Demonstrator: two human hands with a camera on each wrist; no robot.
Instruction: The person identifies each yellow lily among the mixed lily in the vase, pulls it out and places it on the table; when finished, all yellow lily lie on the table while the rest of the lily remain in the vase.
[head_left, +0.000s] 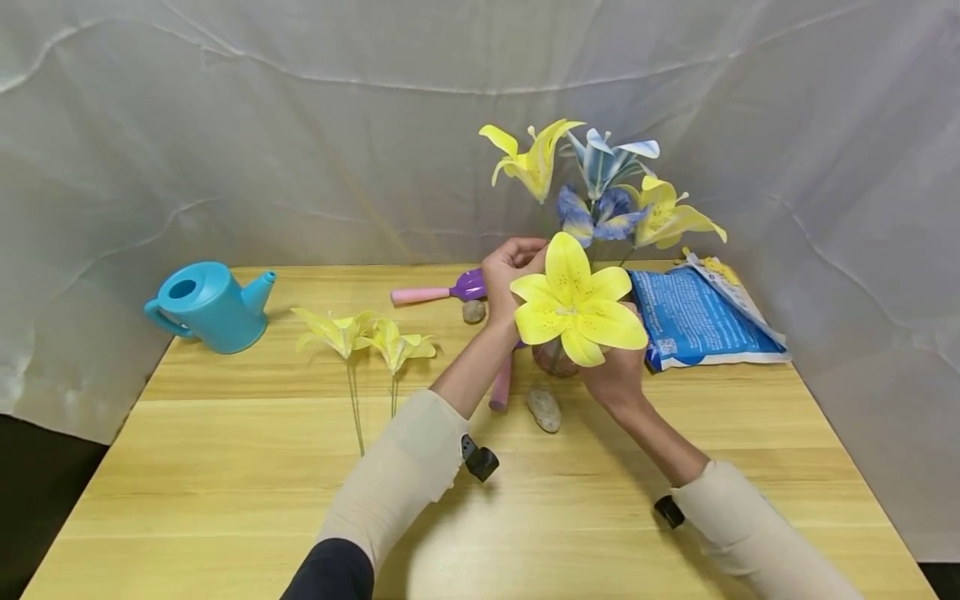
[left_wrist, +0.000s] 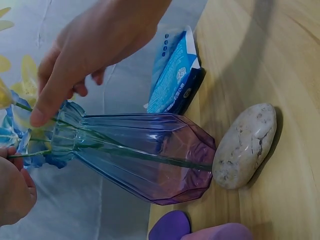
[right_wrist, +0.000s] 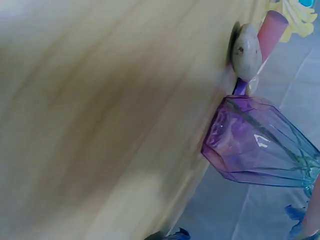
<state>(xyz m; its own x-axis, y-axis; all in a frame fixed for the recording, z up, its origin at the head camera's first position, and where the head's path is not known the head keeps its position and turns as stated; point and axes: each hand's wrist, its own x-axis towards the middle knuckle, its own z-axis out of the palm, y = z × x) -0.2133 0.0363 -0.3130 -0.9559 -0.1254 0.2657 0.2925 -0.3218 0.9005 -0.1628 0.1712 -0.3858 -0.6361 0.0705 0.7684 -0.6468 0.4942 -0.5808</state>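
Note:
A faceted glass vase (left_wrist: 145,150), blue at the neck and pink-purple at the base, stands upright with green stems inside. Yellow lilies (head_left: 567,310), a pale blue lily (head_left: 600,162) and a blue-violet flower (head_left: 596,218) rise above it. My left hand (head_left: 513,271), left of the vase mouth, pinches a thin green stem at the rim in the left wrist view. On the other side, my right hand (left_wrist: 102,52) pinches the stem of a yellow lily between thumb and fingers, just above the mouth. The front lily partly hides my right hand in the head view.
Two yellow lilies (head_left: 337,333) lie left of my arms, beyond them a blue watering can (head_left: 213,308). Purple shovel (head_left: 471,285) with pink handle, a second pink handle (head_left: 501,385), a small stone (head_left: 473,312) and a larger stone (head_left: 544,410) surround the vase. Blue bag (head_left: 701,317) lies right.

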